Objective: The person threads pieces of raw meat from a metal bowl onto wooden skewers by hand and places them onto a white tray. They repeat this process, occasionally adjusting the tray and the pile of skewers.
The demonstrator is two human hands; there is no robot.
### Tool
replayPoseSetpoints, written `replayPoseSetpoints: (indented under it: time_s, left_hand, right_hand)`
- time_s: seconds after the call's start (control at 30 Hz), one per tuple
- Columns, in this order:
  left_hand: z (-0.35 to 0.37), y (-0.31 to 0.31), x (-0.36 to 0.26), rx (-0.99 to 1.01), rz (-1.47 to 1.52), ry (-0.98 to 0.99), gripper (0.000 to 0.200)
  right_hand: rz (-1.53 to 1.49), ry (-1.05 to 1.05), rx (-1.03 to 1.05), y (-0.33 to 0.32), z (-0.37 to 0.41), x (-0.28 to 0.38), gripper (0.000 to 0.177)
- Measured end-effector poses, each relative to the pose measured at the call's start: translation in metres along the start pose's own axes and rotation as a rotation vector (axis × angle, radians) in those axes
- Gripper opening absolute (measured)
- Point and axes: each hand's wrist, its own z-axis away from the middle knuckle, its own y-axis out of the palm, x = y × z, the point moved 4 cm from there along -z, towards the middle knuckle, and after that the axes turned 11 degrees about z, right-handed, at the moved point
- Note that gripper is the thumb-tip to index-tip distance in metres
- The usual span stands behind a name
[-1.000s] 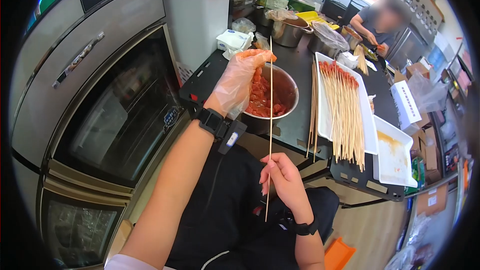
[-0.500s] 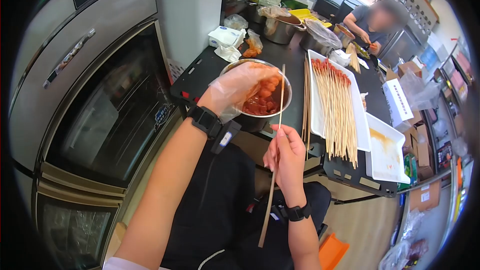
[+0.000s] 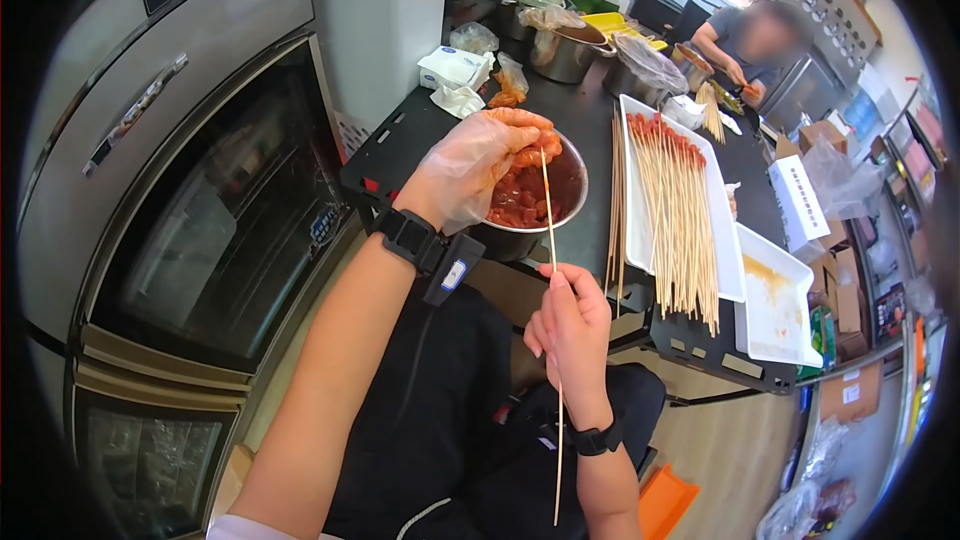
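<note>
My left hand (image 3: 480, 162), in a clear plastic glove smeared red, is closed around marinated meat above the metal bowl (image 3: 583, 202). Red meat chunks (image 3: 518, 202) lie inside that bowl. In my bare right hand (image 3: 572, 320) is a long bamboo skewer (image 3: 549, 225), pinched near its middle. The skewer's upper tip meets the meat at my left fingertips; whether it has pierced it is hard to see. To the right, a white tray (image 3: 637, 230) holds many skewers with meat at their far ends (image 3: 670, 145).
Bare skewers (image 3: 615, 200) lie along the tray's left side. A second white tray (image 3: 775, 325) with brownish liquid is at the right. Tissues (image 3: 455, 68) and pots (image 3: 567, 55) stand farther back. Another person (image 3: 750, 45) works at the far end. An oven (image 3: 215, 210) is on the left.
My left hand has lifted a little out of the bowl with meat in its fingers. The skewer has swung, its upper tip moving left to those fingers and its lower end right.
</note>
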Motion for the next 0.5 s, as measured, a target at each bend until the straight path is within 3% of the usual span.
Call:
replayPoseSetpoints:
  time_s: [0.5]
  left_hand:
    - [0.005, 0.001, -0.003, 0.057, -0.041, -0.054, 0.020]
  right_hand:
    - [0.059, -0.023, 0.025, -0.005, 0.004, 0.002, 0.019]
